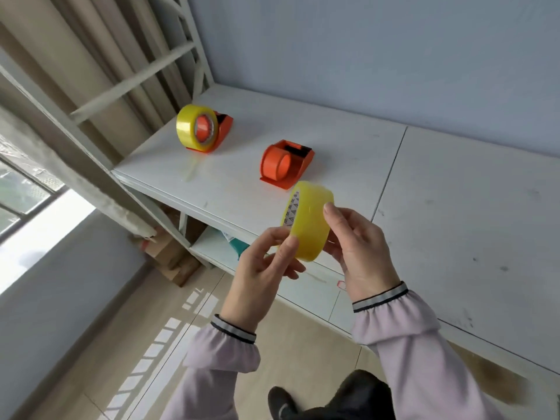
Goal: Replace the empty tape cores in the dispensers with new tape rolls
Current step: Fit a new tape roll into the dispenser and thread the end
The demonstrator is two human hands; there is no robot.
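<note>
Your right hand holds a yellow tape roll from the right side, the index fingertip pressed on the roll's upper outer face and the other fingers wrapped behind it. Your left hand meets the same roll from the left, thumb and forefinger pinched at its lower near edge. The roll is tilted, its printed inner core facing up and left, and it is lifted clear of the white shelf top, above the front edge.

Just beyond the roll, an orange tape dispenser sits on the shelf top with a bare orange hub and no tape around it. Farther back and to the left, well apart from it, a second orange dispenser carries a full yellow roll on its hub.

Both your sleeves are pale lilac with striped cuffs. Under the shelf top, cardboard boxes stand on the tiled floor.
</note>
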